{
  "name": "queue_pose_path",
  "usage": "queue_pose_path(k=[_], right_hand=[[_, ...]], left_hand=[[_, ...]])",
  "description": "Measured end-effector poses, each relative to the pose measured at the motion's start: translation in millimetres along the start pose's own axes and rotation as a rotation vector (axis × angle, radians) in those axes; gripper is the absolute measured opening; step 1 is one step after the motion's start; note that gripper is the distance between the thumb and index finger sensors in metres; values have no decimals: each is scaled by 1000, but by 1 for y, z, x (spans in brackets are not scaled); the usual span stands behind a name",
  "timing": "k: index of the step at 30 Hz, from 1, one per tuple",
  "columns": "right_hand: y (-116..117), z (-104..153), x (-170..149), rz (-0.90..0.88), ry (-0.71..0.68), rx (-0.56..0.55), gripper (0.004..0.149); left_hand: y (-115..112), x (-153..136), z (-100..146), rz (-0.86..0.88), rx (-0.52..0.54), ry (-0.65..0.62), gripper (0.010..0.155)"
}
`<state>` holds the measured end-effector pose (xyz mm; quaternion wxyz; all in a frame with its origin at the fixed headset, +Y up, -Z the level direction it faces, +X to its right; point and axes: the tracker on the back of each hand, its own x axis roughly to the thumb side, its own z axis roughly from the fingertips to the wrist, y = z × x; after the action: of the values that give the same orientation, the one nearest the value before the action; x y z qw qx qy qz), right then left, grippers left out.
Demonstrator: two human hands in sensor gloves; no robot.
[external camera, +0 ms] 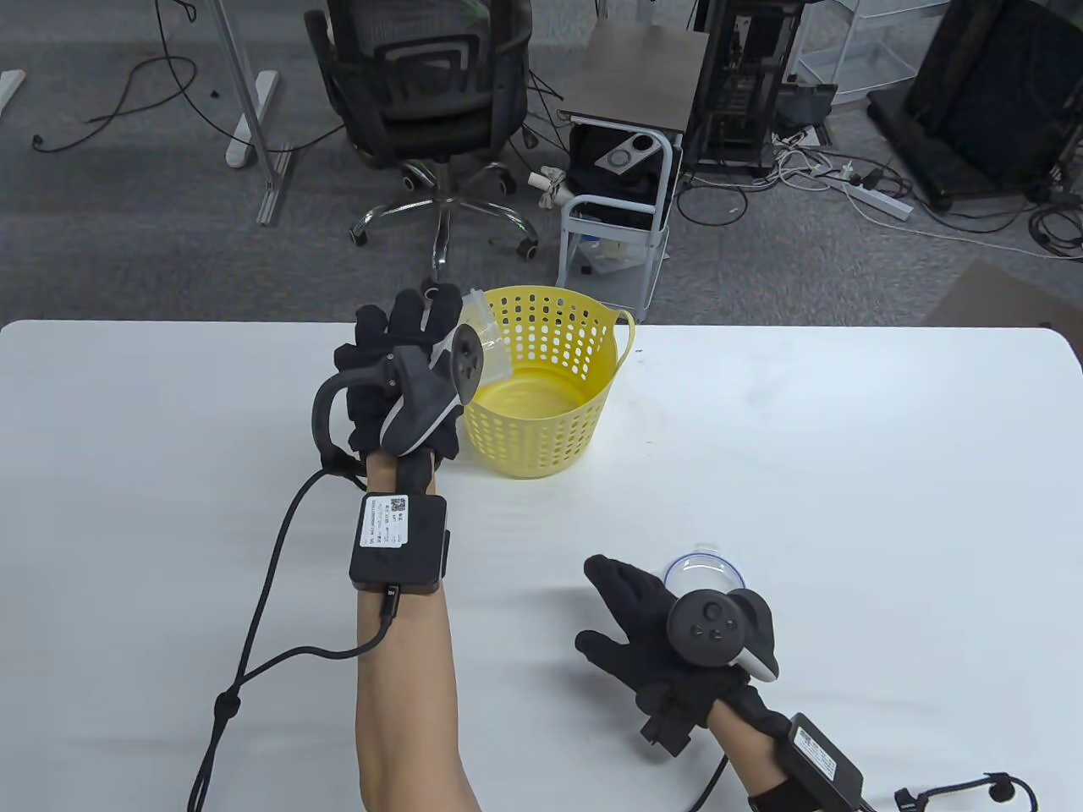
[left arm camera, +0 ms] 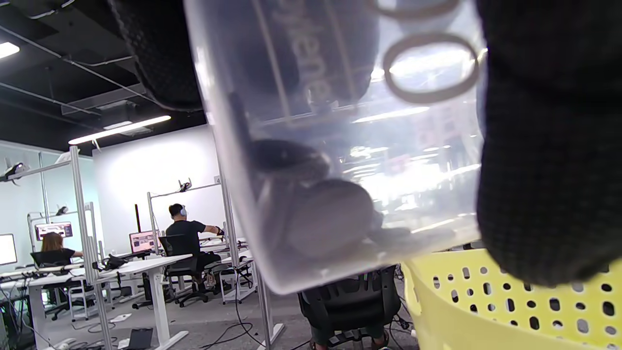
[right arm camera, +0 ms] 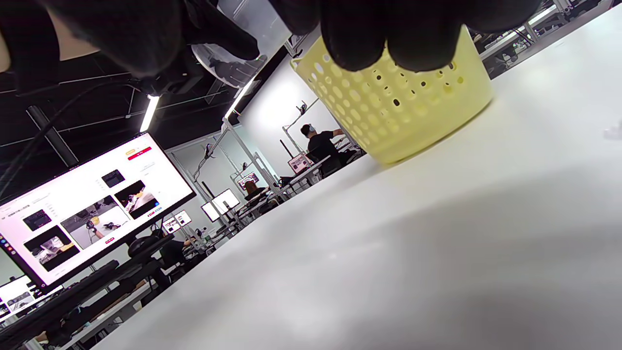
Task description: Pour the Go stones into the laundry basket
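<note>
Left hand (external camera: 398, 381) grips the clear cup (left arm camera: 340, 146), tipped over the yellow basket (external camera: 541, 397).
Light, slick, rigid plastic; wrapping its sidewall seems safest. Right hand (external camera: 668, 634) rests spread on the surface (external camera: 846, 440).

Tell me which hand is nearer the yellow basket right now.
Left. The left hand holds a clear cup tipped over the yellow basket at its rim; the right hand rests well short of it, near the table's front edge.

One yellow basket (external camera: 541, 381), two clear cups (external camera: 484, 338), two gloved hands (external camera: 398, 381)
</note>
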<state>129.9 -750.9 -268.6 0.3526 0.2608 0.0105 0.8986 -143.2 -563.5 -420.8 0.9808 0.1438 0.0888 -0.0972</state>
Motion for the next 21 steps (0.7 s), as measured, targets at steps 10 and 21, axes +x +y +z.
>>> queue_pose_path(k=[10,21], right_hand=[[0,-1,0,-5,8,9,84],[-1,-2,-1,-11,7,5,84]], left_hand=[[0,5,0,-71,-20,-15,126],[2,15,1,-109,-25,-19,126]])
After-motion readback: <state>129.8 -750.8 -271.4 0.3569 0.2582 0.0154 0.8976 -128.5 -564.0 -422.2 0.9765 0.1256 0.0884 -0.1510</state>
